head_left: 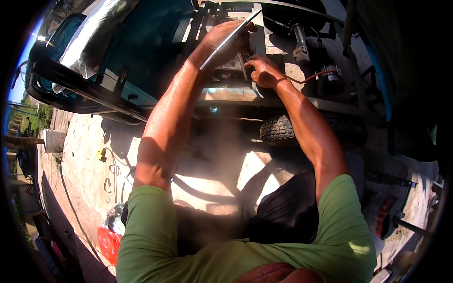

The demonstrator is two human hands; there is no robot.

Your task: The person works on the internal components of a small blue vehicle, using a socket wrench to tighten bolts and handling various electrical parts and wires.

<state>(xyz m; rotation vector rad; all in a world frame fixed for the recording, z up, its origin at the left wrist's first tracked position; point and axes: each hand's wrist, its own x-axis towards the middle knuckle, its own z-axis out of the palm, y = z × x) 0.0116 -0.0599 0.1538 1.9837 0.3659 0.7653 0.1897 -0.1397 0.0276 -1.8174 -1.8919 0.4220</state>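
A thin, straight silvery metal rod point(218, 51) slants across my left hand point(236, 45), its upper end sticking out past the fingers. That hand is closed on it, though the grip itself is partly hidden. Just to the right and nearer to me, my right hand point(265, 73) has its fingers curled beside a short thin bar point(242, 67). What they pinch, if anything, I cannot make out. Both hands are over the open metal frame point(258, 40) of a vehicle. The frame's near crossbar point(231, 95) runs below my hands.
A treaded tyre point(276, 130) lies under the frame, near my right forearm. A motor point(332, 80) with a red-brown cable point(302, 82) sits at the right. Teal panels point(141, 42) and black tubing point(71, 82) occupy the left. A red plastic bag point(108, 245) rests on the ground.
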